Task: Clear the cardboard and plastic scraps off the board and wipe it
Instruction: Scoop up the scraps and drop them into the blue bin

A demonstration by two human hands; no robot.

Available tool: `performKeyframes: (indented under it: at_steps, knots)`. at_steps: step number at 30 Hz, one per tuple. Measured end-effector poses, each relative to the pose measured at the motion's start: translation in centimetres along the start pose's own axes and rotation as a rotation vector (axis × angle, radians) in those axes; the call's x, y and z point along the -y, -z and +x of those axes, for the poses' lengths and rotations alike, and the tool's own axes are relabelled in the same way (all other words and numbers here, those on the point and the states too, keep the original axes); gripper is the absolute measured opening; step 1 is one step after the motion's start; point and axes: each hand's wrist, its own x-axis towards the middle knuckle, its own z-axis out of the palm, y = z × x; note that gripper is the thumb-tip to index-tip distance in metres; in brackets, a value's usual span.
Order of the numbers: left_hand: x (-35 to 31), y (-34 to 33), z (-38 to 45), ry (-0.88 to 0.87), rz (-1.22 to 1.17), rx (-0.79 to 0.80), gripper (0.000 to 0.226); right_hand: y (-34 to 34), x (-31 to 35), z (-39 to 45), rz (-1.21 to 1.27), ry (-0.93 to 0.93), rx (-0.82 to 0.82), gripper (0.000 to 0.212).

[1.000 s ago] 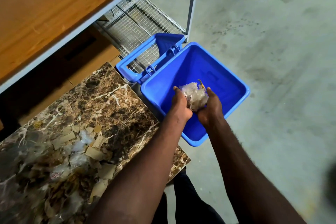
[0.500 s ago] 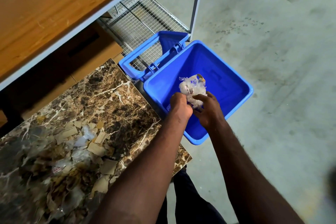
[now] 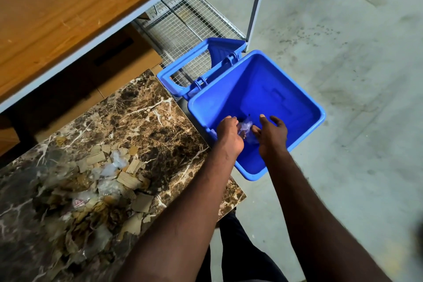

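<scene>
Scrap pile (image 3: 107, 181) of cardboard and plastic lies on the marble board (image 3: 142, 112), nearest. Past it, both hands over the blue bin (image 3: 297, 98): left hand (image 3: 229, 136) curled, apparently pinching a plastic wad (image 3: 247, 127); right hand (image 3: 272, 135) open, fingers spread. Let go low inside the bin, shake off clinging film. Wooden worktop (image 3: 68, 7) beyond.

two hands are over one blue bin (image 3: 304, 107): the left hand (image 3: 229, 137) and the right hand (image 3: 272, 135). one clump of clear plastic (image 3: 246, 127) shows between them. left of the left hand lies one marble board (image 3: 142, 107) bearing one heap of scraps (image 3: 109, 185), its pieces too many and blurred to count.
</scene>
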Motion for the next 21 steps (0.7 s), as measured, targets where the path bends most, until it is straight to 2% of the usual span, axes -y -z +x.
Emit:
performKeyframes:
  at_steps: [2, 3, 9, 14, 21]
  knots:
    - [-0.3, 1.0, 0.2, -0.021, -0.029, 0.035, 0.041, -0.3, 0.0, -0.3, 0.023, -0.005, 0.018, 0.035]
    - [-0.5, 1.7, 0.2, -0.037, -0.044, 0.058, 0.043, -0.6, -0.1, -0.6, 0.024, -0.010, 0.031, 0.030]
    - [-1.6, 7.6, -1.0, -0.149, -0.095, 0.044, 0.023, -4.8, -2.6, -4.0, -0.088, 0.033, 0.188, 0.009]
    - [-2.7, 14.4, -3.1, -0.263, -0.137, -0.034, 0.023, -9.6, -6.9, -9.2, -0.274, 0.080, 0.396, 0.015]
    - [-3.7, 27.2, -6.3, -0.463, -0.079, -0.278, 0.018, -14.3, -14.0, -17.5, -0.603, 0.206, 0.712, 0.014]
